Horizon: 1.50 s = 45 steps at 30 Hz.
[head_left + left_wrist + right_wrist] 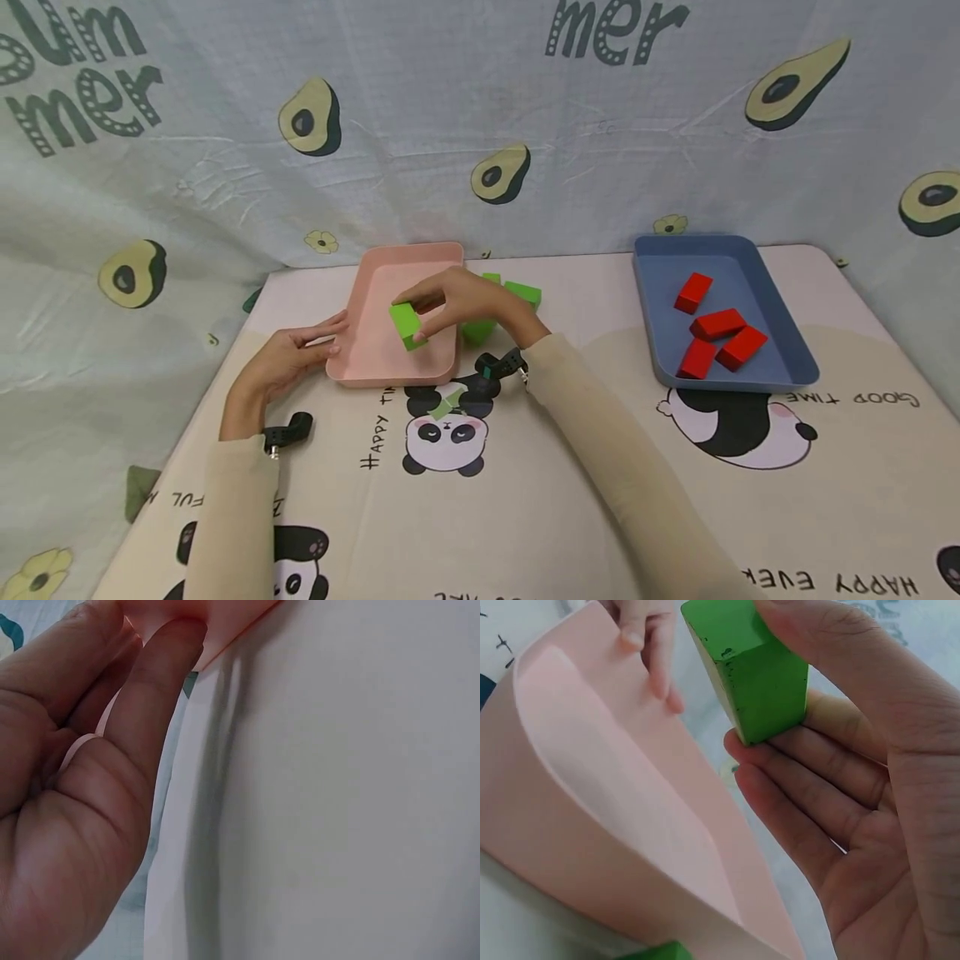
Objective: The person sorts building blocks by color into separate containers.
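My right hand (468, 298) pinches a green block (406, 326) between thumb and fingers, above the pink tray (366, 333). In the right wrist view the block (769, 697) is tilted, with small dark chips along its edge. At the tray's left side, my left hand (281, 362) holds the rim. The left wrist view shows the thumb (161, 682) against the outer wall; the other fingertips are partly hidden there. Beside the tray's right wall lie more green blocks (522, 293), partly covered by my right hand and wrist.
A blue tray (791, 354) holding several red blocks (718, 323) stands at the right of the table. The table has a panda-print cover (540, 517). Behind it hangs a pale cloth (405, 108) with avocado prints.
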{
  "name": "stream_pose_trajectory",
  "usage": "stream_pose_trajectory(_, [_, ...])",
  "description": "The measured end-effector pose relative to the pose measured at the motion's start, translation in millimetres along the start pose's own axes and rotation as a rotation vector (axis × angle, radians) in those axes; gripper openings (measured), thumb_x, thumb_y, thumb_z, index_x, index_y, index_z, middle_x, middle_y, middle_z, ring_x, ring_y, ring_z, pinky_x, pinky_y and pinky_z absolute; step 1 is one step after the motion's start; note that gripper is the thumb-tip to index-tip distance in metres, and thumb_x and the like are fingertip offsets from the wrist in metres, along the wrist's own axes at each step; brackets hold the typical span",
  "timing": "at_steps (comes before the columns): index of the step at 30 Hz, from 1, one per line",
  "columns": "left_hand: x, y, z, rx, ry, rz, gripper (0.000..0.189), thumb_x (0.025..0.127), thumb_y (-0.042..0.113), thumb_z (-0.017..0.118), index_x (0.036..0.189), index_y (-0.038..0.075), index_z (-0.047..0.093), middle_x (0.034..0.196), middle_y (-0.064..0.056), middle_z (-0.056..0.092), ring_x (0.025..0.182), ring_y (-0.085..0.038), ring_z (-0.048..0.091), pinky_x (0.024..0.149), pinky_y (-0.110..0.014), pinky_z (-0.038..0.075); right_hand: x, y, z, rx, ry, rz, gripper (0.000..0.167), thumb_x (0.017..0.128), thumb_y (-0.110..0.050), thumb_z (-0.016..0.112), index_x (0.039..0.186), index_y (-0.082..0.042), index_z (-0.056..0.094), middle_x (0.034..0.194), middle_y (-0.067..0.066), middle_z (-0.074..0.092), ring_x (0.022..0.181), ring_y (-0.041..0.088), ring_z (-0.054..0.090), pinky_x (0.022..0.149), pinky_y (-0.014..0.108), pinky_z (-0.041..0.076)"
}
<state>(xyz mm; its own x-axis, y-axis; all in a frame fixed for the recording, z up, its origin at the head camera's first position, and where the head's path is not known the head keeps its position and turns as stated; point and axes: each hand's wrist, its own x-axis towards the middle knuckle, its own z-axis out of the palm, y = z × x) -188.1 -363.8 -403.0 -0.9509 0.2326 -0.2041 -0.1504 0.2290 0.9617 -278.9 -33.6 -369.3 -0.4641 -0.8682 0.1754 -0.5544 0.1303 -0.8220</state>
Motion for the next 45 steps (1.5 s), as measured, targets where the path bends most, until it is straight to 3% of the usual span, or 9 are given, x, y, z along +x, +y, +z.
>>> stream_pose_trajectory(4, [1.6, 0.9, 0.8, -0.01, -0.003, 0.016, 0.055, 0.096, 0.009, 0.07, 0.147, 0.004, 0.05, 0.166, -0.001, 0.028, 0.13, 0.005, 0.05, 0.098, -0.022, 0.052, 7.0, -1, 1, -0.016, -0.05, 0.008, 0.065, 0.081, -0.027, 0.089, 0.138, -0.008, 0.064, 0.134, 0.002, 0.067, 0.116, 0.01, 0.065, 0.1, 0.021, 0.051])
stream_pose_trajectory(17, [1.2, 4.9, 2.4, -0.049, -0.016, 0.012, 0.055, 0.097, 0.006, 0.067, 0.148, 0.0, 0.047, 0.166, -0.003, 0.025, 0.122, 0.011, 0.053, 0.096, -0.02, 0.053, 18.5, 2, 6, -0.052, -0.167, -0.024, 0.061, 0.086, -0.027, 0.084, 0.139, -0.007, 0.061, 0.134, 0.002, 0.065, 0.122, 0.009, 0.061, 0.105, 0.02, 0.047])
stream_pose_trajectory(30, [-0.6, 2.4, 0.3, -0.038, -0.016, 0.003, 0.055, 0.097, 0.007, 0.067, 0.148, 0.001, 0.046, 0.166, -0.002, 0.025, 0.122, 0.012, 0.052, 0.095, -0.02, 0.053, 20.9, 8, 13, -0.096, -0.137, 0.005, 0.063, 0.087, -0.027, 0.083, 0.141, -0.007, 0.059, 0.137, 0.004, 0.063, 0.124, 0.012, 0.061, 0.104, 0.018, 0.046])
stream_pose_trajectory(38, [-0.3, 2.7, 0.6, -0.033, -0.022, 0.01, 0.056, 0.098, 0.005, 0.066, 0.149, -0.002, 0.044, 0.167, -0.004, 0.024, 0.122, 0.012, 0.053, 0.095, -0.021, 0.054, 18.8, 11, 11, -0.064, -0.13, -0.012, 0.06, 0.091, -0.027, 0.078, 0.143, -0.005, 0.057, 0.143, 0.008, 0.06, 0.131, 0.017, 0.057, 0.108, 0.021, 0.044])
stream_pose_trajectory(45, [-0.2, 2.7, 0.6, -0.009, -0.021, 0.011, 0.058, 0.098, 0.006, 0.067, 0.149, -0.003, 0.043, 0.167, -0.004, 0.024, 0.122, 0.012, 0.053, 0.095, -0.021, 0.054, 6.7, 18, 5, -0.069, -0.045, -0.008, 0.049, 0.096, -0.027, 0.072, 0.138, -0.005, 0.062, 0.139, 0.009, 0.063, 0.127, 0.016, 0.059, 0.109, 0.023, 0.044])
